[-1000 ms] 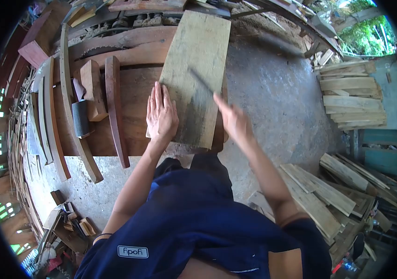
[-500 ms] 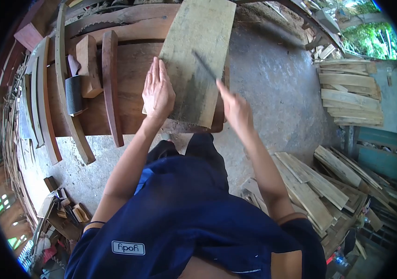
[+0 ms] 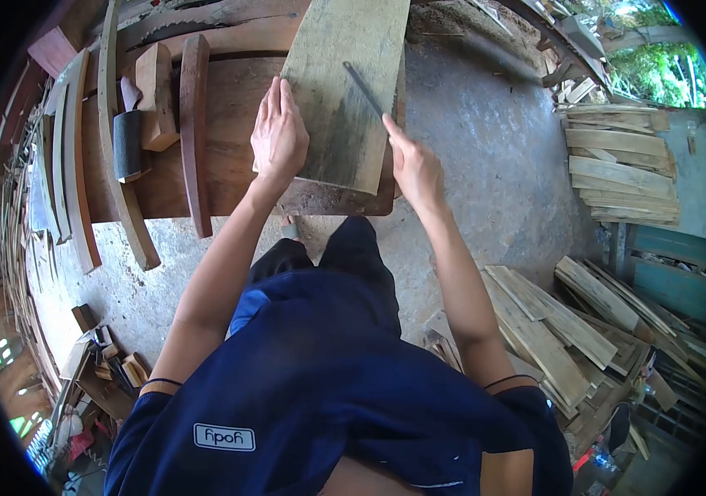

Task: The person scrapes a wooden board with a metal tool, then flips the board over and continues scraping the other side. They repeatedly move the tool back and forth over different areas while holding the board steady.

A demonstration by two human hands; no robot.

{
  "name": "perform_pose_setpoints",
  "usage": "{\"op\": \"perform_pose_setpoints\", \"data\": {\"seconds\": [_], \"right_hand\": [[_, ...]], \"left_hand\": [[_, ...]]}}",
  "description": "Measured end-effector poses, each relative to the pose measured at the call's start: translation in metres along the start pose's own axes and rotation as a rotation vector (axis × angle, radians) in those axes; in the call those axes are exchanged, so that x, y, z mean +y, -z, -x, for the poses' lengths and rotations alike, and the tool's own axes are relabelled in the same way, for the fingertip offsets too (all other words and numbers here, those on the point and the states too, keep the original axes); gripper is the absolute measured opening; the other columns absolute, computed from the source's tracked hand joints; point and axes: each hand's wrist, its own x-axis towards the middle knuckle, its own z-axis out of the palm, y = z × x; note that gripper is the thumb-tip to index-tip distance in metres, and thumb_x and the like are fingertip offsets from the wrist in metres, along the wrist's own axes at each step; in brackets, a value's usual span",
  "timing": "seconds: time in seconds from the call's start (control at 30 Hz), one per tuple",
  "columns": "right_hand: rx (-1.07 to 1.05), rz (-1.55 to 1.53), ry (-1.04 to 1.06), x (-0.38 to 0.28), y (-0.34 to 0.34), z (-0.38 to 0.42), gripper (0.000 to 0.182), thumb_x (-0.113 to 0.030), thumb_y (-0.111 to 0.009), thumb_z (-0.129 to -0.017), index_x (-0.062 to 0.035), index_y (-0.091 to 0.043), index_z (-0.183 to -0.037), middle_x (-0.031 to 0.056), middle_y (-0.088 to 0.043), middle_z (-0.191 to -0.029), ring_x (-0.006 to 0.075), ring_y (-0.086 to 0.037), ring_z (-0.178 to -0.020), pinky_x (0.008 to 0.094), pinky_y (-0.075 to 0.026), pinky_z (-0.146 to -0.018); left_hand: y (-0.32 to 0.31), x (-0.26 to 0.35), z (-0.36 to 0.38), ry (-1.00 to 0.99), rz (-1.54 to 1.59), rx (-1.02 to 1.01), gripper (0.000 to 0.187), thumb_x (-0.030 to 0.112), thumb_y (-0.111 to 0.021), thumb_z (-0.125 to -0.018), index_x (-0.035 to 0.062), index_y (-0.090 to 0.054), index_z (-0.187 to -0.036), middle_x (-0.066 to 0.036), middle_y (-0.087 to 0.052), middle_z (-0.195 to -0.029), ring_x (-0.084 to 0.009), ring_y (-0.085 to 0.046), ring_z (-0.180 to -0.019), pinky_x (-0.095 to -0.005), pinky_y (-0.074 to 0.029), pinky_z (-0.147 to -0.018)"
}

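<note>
A broad, pale wooden board [image 3: 328,99] with a dark stain down its middle lies on the wooden bench [image 3: 233,107], its near end close to the bench edge. My left hand [image 3: 279,136] rests along the board's left edge, fingers stretched out and held together, gripping nothing. In my right hand [image 3: 416,169], at the board's right edge, is a thin dark metal file-like strip [image 3: 363,88]. It points up and left across the board, with my index finger laid along it. The strip's near end is hidden in my hand.
Several curved wooden pieces [image 3: 195,132] lie across the bench to the left, beside a wood block [image 3: 156,97] and a dark grey cylinder [image 3: 128,147]. Stacked boards [image 3: 622,165] stand at right, and loose planks [image 3: 535,331] lie at lower right.
The bench, board and both hands appear slightly higher in view. My right hand and the strip, blurred before, now show sharply at nearly the same place on the board.
</note>
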Motion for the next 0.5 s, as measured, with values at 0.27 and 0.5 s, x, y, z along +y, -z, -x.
{"op": "perform_pose_setpoints", "data": {"seconds": [0.27, 0.5], "right_hand": [[-0.13, -0.041, 0.08, -0.015, 0.013, 0.063, 0.055, -0.012, -0.061, -0.098, -0.0317, -0.051, -0.148, 0.0148, -0.062, -0.066, 0.0253, -0.064, -0.052, 0.0386, -0.052, -0.044], [-0.111, -0.05, -0.063, 0.021, -0.002, -0.045, 0.044, -0.018, -0.055, -0.103, -0.027, -0.054, -0.146, 0.0044, -0.06, -0.058, 0.0139, -0.052, -0.043, 0.0303, -0.039, -0.036]], "left_hand": [[0.018, -0.012, 0.048, 0.049, -0.243, 0.044, 0.061, 0.036, -0.045, -0.104, -0.0033, -0.037, -0.15, -0.019, -0.044, -0.154, -0.0325, -0.04, -0.143, -0.0548, -0.025, -0.12], [0.017, -0.016, 0.05, 0.045, -0.118, 0.019, 0.059, 0.036, -0.042, -0.106, 0.0002, -0.034, -0.152, -0.019, -0.045, -0.152, -0.032, -0.036, -0.146, -0.0564, -0.022, -0.12]]}}
